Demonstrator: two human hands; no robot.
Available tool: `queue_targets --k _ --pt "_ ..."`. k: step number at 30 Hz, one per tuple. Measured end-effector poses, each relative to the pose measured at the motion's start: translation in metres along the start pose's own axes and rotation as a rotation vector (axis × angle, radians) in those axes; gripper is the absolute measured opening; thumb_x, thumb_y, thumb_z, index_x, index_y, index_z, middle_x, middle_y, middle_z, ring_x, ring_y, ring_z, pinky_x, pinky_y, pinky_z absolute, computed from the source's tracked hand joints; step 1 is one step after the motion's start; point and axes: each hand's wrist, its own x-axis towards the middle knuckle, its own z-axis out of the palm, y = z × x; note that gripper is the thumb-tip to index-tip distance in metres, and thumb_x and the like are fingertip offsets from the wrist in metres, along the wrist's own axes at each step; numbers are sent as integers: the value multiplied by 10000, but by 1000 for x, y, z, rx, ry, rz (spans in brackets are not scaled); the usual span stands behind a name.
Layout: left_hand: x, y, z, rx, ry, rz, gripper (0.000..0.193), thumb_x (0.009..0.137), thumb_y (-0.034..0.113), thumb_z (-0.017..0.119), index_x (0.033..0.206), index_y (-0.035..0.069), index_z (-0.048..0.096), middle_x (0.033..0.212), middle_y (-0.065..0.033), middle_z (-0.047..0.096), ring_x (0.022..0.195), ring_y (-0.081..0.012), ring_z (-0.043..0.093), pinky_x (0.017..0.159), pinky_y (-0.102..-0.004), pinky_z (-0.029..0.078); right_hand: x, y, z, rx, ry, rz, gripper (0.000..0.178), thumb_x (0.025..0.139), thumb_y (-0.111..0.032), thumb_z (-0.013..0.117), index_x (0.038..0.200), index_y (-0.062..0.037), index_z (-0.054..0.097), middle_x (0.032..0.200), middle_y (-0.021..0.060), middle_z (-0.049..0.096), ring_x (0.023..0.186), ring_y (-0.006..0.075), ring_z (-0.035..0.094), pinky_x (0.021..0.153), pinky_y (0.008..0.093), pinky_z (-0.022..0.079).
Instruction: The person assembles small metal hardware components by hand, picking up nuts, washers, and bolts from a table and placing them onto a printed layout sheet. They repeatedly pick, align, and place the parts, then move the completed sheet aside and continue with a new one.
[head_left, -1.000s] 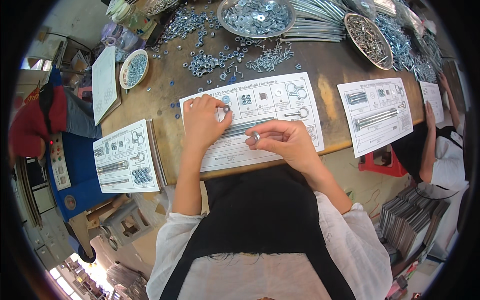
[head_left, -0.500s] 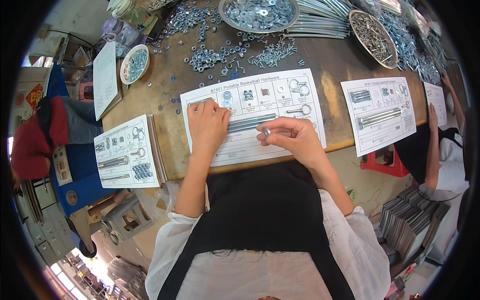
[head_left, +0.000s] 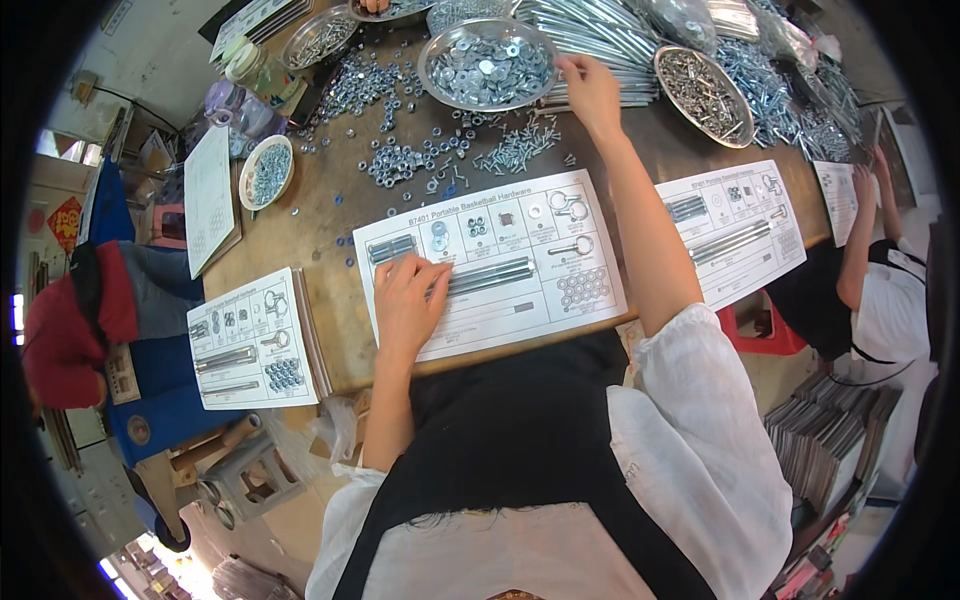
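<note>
My left hand (head_left: 408,305) rests on a white sheet (head_left: 475,338) with printed hardware pictures, its fingers spread over the sheet's left part. My right arm stretches far across the table. At its end, my right hand (head_left: 594,95) is at the right rim of a metal bowl (head_left: 428,75) heaped with flat washers (head_left: 487,68). Its fingertips are drawn together there, and whatever they may hold is too small to make out. Beside that hand lies a bundle of long metal rods (head_left: 610,45).
Loose nuts (head_left: 398,160) and small screws (head_left: 515,145) lie between sheet and bowl. A dish of screws (head_left: 703,97) stands right, a small white bowl (head_left: 267,172) left. Similar sheets (head_left: 250,340) flank mine. A co-worker's arm (head_left: 853,245) is at the far right.
My right hand has gone from over the sheet, where it pinched a small metal ring, up to the washer bowl. My left hand stays on the sheet. The whole view has shifted.
</note>
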Motion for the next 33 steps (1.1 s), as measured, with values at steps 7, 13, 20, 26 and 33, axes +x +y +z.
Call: queue_targets --k 7,13,20,26,33 --pt "-32 -22 -9 -50 1 -118 70 848 127 742 909 92 744 845 -25 630 833 -241 604 872 -383 429 -11 63 -36 -584 -262 -457 126 850 -241 738 939 -155 713 1032 71 631 1044 311 610 893 410 488" --pt "-18 -19 -18 -61 45 -12 100 851 112 734 950 99 743 859 -31 639 846 -246 602 862 -388 435 -22 48 -49 -482 -296 -477 143 902 -154 670 1038 -115 650 1021 86 645 941 336 633 808 426 510" --pt "-45 -44 -40 -183 105 -351 117 876 103 709 985 97 753 880 -55 642 893 -250 596 850 -350 438 -202 -80 -23 -113 -470 -579 147 862 -122 717 1008 -110 708 911 49 675 819 264 677 686 363 544" --pt "-77 -48 -57 -245 -127 -338 150 827 124 766 976 107 761 886 -40 605 865 -230 574 764 -356 450 -301 -112 32 -31 -561 -478 158 840 -148 745 991 -119 710 851 41 637 811 238 660 674 357 527" --pt "-114 -48 -45 -129 -87 -296 220 779 120 805 992 111 750 917 -43 593 889 -249 580 776 -359 461 -296 -107 22 26 -587 -451 100 865 -142 709 956 -106 692 878 64 638 858 276 644 739 416 512"
